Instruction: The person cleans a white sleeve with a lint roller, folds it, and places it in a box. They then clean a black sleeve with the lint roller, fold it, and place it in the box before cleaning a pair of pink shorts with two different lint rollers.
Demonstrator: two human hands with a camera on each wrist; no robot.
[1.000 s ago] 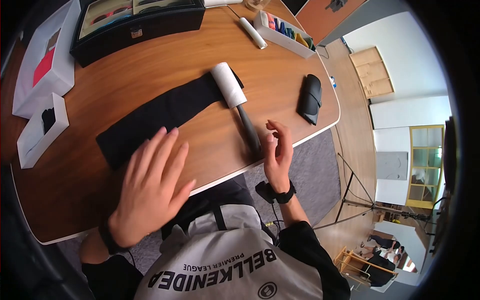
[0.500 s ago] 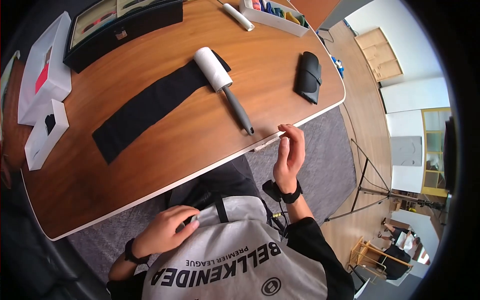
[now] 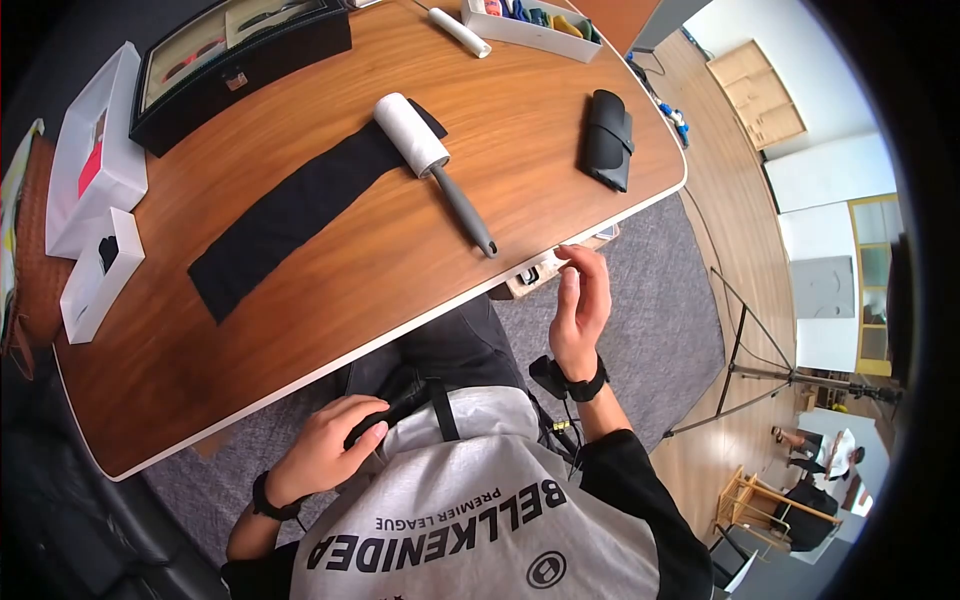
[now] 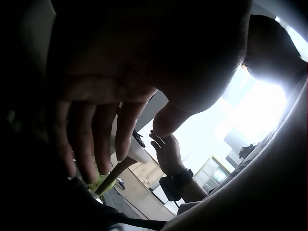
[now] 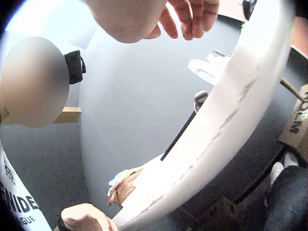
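My left hand (image 3: 335,440) is drawn back over my lap, fingers loosely bent, holding nothing. In the left wrist view its fingers (image 4: 103,134) hang down apart from each other. My right hand (image 3: 580,310) is raised at the table's front edge, its fingers relaxed and nothing between them. The closest thing to it is a lint roller (image 3: 412,135) with a white sticky roll and a grey handle (image 3: 462,210), whose end points toward that hand. The roll lies across one end of a long, flat strip of black cloth (image 3: 290,220).
A black glasses case (image 3: 607,140) lies at the right. At the back stand a black display case (image 3: 240,85) with a clear lid, a white stick (image 3: 460,32) and a white box (image 3: 530,38) of colourful rolled cloths. White trays (image 3: 100,275) line the left side. The table (image 3: 300,350) has a white edge.
My left hand has left its place above the black cloth and come back to my lap. The right hand has moved slightly away from the roller's handle. The head view has shifted.
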